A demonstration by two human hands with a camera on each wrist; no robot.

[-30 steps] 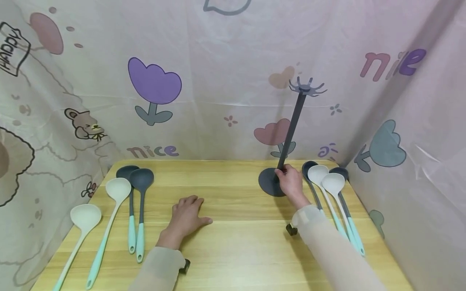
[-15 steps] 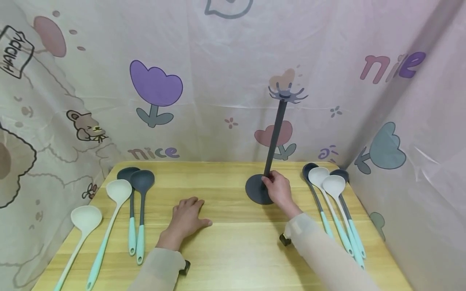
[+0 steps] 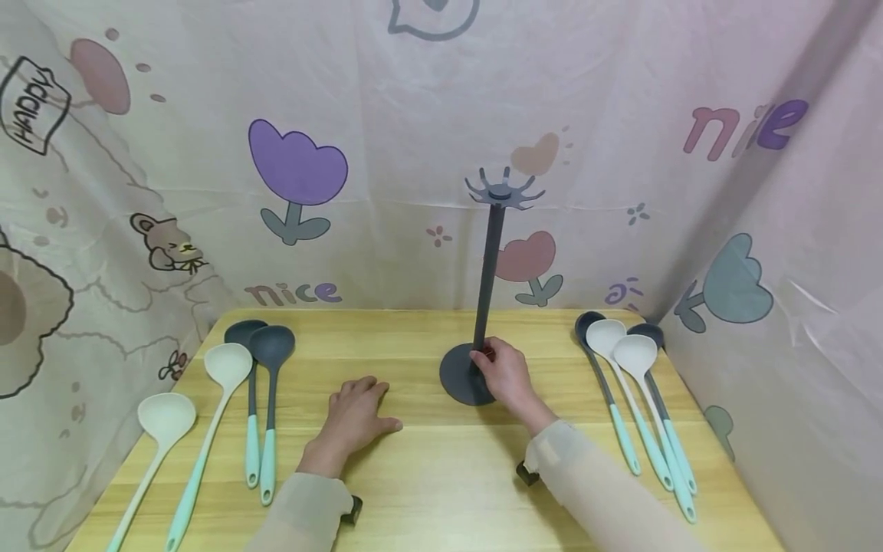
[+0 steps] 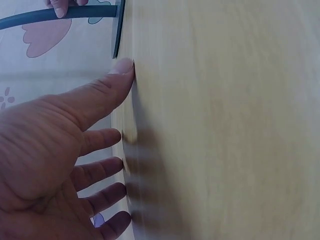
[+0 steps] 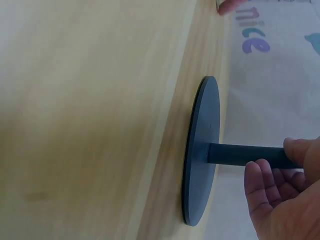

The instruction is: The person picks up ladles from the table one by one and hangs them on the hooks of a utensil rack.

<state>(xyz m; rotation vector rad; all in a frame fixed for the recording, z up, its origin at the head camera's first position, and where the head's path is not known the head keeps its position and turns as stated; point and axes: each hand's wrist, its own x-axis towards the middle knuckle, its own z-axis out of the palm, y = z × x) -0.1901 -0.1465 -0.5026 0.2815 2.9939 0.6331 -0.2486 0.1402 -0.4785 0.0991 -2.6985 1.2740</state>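
Observation:
A dark grey utensil stand [image 3: 488,276] with a round base and a ring of hooks on top stands upright, right of the table's middle. My right hand [image 3: 507,376] grips its pole low down, just above the base. In the right wrist view, thumb and fingers curl round the pole [image 5: 250,154], and the disc base [image 5: 202,155] is close against the wood. My left hand [image 3: 355,418] rests on the table left of the stand, fingers spread and holding nothing. Its fingertips touch the wood in the left wrist view, where the thumb [image 4: 102,97] points toward the base.
On the left lie two cream ladles [image 3: 167,414] and two dark grey ladles [image 3: 272,349] with mint handles. Several more white and dark ladles [image 3: 635,354] lie at the right edge of the wooden table [image 3: 441,491]. A patterned cloth [image 3: 414,115] hangs behind and at both sides.
My right hand has moved the stand left and a little nearer, from beside the right-hand ladles toward the table's middle. My left hand has stayed in place.

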